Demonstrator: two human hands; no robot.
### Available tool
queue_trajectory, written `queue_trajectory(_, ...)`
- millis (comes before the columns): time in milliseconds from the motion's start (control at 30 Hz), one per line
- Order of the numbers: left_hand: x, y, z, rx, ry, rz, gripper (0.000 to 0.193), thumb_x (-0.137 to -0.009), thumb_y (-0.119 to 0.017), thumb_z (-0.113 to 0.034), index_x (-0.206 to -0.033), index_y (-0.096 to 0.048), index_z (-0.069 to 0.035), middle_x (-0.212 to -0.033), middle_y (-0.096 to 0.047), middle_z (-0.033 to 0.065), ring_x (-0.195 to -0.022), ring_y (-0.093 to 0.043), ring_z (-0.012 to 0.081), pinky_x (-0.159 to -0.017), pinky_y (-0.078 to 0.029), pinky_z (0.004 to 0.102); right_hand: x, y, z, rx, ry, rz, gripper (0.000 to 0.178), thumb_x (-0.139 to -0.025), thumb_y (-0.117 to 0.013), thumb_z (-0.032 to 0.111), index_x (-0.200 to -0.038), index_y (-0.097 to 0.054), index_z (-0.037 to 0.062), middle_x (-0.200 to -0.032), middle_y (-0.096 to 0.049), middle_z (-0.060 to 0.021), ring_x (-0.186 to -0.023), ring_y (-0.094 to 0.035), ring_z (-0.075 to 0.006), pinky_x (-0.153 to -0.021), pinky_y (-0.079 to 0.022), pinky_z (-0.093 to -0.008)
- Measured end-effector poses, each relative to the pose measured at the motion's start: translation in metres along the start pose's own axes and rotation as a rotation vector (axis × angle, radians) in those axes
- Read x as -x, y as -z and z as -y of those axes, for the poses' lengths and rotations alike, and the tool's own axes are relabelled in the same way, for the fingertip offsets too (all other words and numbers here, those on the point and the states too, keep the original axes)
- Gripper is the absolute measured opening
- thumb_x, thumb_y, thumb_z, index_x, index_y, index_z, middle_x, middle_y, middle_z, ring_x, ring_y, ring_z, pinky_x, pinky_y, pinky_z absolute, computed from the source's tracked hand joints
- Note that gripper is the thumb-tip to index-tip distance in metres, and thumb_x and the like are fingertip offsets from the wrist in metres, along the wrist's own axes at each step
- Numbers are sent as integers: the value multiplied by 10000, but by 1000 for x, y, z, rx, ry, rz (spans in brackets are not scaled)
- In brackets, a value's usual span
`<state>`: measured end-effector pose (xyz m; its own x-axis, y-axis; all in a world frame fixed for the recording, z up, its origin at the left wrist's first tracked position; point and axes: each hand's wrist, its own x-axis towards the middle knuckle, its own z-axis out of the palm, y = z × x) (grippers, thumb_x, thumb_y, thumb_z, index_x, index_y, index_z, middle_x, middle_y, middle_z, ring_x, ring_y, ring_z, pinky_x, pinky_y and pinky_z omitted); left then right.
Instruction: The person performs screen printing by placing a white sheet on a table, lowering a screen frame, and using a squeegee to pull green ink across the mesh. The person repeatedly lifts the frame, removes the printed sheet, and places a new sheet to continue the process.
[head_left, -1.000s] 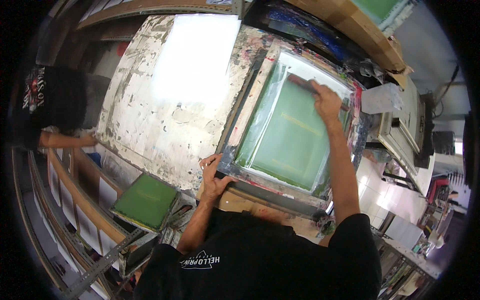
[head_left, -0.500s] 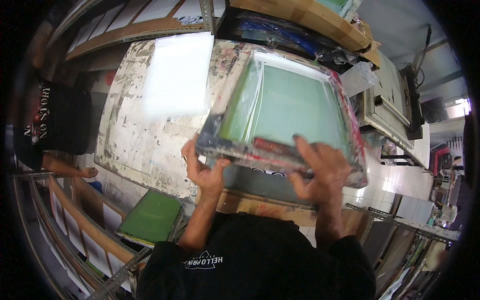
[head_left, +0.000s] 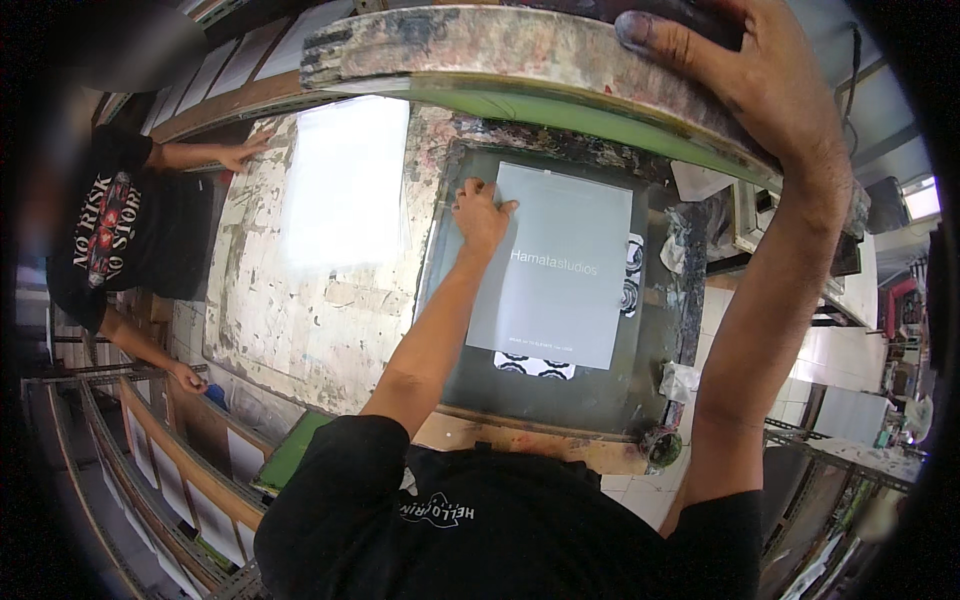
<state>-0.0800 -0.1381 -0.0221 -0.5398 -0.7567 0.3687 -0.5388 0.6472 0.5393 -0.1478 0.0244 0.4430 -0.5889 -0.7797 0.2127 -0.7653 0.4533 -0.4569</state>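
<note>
A screen-printing frame with a worn, ink-stained wooden edge is tilted up across the top of the view. My right hand grips its near edge, thumb over the wood, the other fingers partly cut off. Below the frame's green mesh, a translucent grey plastic sheet with pale printed lettering lies flat on the dark glassy print bed. At the sheet's upper left edge, my left hand rests with its thumb over the sheet and apart from the bent fingers.
Left of the bed, a stack of white sheets lies on the paint-worn table. A co-worker stands at the far left, one hand near the stack. Black-and-white patterned pieces show beside the grey sheet. Racks stand lower left.
The screen frame has swung up off the bed, uncovering the printed sheet. My left hand has left the frame for the sheet's edge. The co-worker's hand now reaches toward the white stack.
</note>
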Motion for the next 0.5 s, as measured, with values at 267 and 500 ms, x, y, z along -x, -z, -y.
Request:
queue_trajectory(267,5,-6,-12,336,180,81,168,-810,-809,-182,-893,-721,-65,-811,-705,123,-760,-676,346,-694,-515,439,0,-18,-26,12,287,-302,326,-830,-827,271,-923,-767,-35,-732,-724,-115,-614,-631,-148,-638,-505,-301)
queue_trajectory(500,12,50,32,527,235,-242,145,-892,-731,-150,-899,-697,-9,-762,-684,141,-668,-641,263,-643,-498,377,4,-15,-17,-9,260,-223,298,-821,-827,252,-923,-765,-21,-723,-714,-86,-616,-626,-135,-639,-500,-278)
